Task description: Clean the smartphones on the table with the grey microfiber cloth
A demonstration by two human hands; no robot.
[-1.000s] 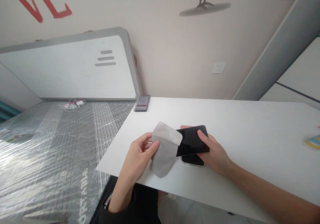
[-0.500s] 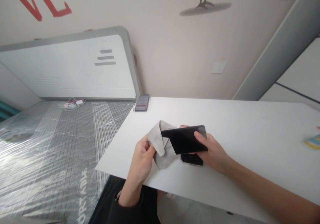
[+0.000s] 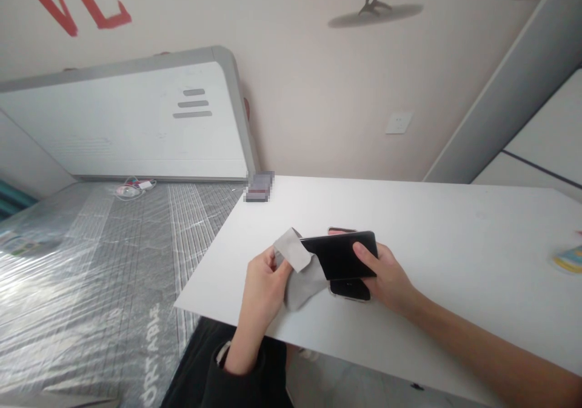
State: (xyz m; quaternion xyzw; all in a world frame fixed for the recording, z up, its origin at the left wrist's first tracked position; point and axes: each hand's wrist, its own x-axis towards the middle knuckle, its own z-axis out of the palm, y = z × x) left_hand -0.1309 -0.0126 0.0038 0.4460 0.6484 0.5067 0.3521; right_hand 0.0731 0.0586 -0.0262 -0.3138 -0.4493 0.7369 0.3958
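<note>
My left hand (image 3: 265, 284) is closed on a grey cloth (image 3: 304, 284), pinching it between thumb and fingers. A folded part of the cloth covers the left end of a black smartphone (image 3: 341, 256). My right hand (image 3: 384, 274) grips the phone's right end, with the thumb across its dark, glossy face and the other fingers behind it. The phone is held tilted above the table. Beneath it lies a dark, phone-shaped thing with a clear rim (image 3: 350, 290), mostly hidden by the phone and my right hand.
The white table (image 3: 454, 244) stands against the wall. A blurred-out small item (image 3: 259, 187) sits at its far left corner. To the left is a plastic-covered mattress (image 3: 113, 274) with a white cable bundle (image 3: 131, 188). A colourful item (image 3: 570, 259) shows at the right.
My left hand has moved slightly right with the cloth, whose upper fold now lies flatter over the phone's left end. The phone and my right hand have barely moved.
</note>
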